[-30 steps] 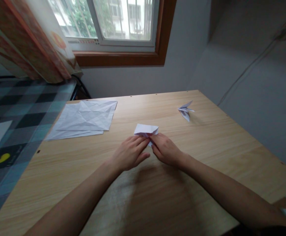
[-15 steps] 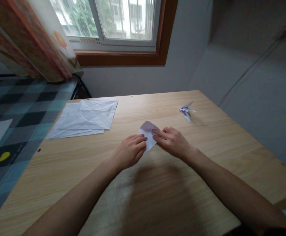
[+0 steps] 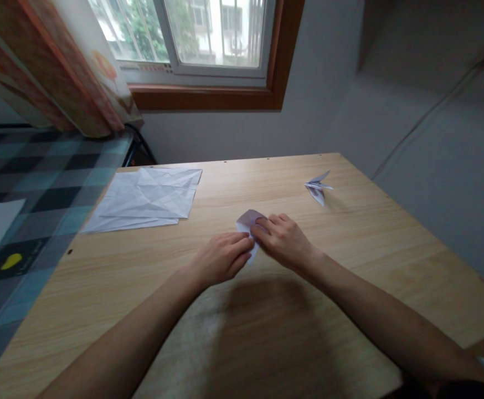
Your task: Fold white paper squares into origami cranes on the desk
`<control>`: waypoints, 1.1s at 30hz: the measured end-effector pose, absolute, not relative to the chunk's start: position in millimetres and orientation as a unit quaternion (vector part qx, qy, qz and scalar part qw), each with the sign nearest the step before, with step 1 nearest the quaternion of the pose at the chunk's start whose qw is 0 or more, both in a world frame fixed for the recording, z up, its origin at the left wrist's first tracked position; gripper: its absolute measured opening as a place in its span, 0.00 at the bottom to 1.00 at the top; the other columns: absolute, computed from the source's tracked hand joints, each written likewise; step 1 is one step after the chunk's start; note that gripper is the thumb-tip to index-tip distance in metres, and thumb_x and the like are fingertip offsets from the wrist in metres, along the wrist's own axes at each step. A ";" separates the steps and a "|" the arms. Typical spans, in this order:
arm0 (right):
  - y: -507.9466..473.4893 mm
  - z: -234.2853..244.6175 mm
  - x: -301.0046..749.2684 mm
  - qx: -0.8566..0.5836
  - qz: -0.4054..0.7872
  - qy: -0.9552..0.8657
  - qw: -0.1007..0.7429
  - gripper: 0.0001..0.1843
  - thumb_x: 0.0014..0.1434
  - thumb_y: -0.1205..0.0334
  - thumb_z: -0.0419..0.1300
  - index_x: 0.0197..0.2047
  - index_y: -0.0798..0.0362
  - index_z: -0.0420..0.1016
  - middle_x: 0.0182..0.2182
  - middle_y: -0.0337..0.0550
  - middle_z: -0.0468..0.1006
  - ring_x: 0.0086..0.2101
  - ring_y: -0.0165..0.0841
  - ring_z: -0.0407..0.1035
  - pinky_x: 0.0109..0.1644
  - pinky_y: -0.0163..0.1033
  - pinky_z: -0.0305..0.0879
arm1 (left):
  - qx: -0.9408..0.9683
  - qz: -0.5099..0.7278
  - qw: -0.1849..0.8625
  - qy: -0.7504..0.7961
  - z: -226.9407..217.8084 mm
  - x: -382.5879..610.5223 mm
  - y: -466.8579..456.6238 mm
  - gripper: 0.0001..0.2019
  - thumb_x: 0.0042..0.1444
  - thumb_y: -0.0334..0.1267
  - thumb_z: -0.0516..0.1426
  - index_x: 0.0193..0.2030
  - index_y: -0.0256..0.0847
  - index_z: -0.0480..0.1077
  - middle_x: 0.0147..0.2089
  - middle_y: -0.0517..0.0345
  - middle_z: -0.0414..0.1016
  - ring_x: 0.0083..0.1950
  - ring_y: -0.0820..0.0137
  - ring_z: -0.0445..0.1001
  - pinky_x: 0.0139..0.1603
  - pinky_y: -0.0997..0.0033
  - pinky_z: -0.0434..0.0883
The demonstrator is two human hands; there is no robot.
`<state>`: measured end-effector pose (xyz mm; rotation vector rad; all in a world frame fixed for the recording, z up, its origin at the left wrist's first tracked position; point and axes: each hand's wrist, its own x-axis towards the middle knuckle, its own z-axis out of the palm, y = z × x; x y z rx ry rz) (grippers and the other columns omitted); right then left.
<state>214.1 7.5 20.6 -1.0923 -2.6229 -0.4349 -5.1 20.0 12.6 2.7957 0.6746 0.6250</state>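
A small folded piece of white paper [image 3: 247,220] lies flat on the wooden table [image 3: 267,321] near its middle. My left hand [image 3: 221,257] rests on the table with its fingertips pinching the paper's near edge. My right hand [image 3: 283,239] lies over the paper's right side, fingers pressing it down. Most of the paper is hidden under the two hands.
A stack of creased white sheets [image 3: 146,199] lies at the table's far left. A finished folded paper figure [image 3: 318,187] sits at the far right. A checked bedcover [image 3: 38,194] lies left of the table, a grey wall [image 3: 433,155] stands on the right, and a window [image 3: 209,33] is behind.
The paper's upper flap was folded down, so it went from a wide raised shape to a smaller flat one. My right hand slid up onto it; my left hand shifted slightly.
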 end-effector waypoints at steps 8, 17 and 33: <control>13.6 0.2 225.7 -0.367 -0.065 -0.823 0.427 0.30 0.65 0.67 0.58 0.67 0.40 0.56 0.62 0.52 0.63 0.41 0.35 0.69 0.44 0.44 0.73 | 0.955 0.201 0.066 0.208 6.8 -6.6 22.3 0.12 0.66 0.35 0.51 0.44 0.41 0.78 0.48 0.51 0.77 0.47 0.65 0.77 0.50 0.64 0.75; 26.5 -8.8 223.8 -0.451 0.192 -0.736 0.466 0.31 0.54 0.63 0.68 0.60 0.48 0.66 0.47 0.43 0.72 0.29 0.27 0.64 0.34 0.36 0.68 | 0.948 0.215 0.082 0.221 8.2 -8.4 19.4 0.12 0.63 0.33 0.52 0.40 0.40 0.79 0.58 0.45 0.71 0.47 0.65 0.76 0.47 0.62 0.76; 23.6 -2.7 223.4 -0.486 0.168 -0.785 0.345 0.08 0.58 0.74 0.61 0.35 0.53 0.80 0.32 0.44 0.81 0.37 0.37 0.72 0.43 0.39 0.65 | 0.881 0.337 0.058 0.326 4.2 -7.6 22.6 0.07 0.60 0.38 0.58 0.43 0.39 0.67 0.42 0.50 0.73 0.43 0.63 0.72 0.44 0.61 0.73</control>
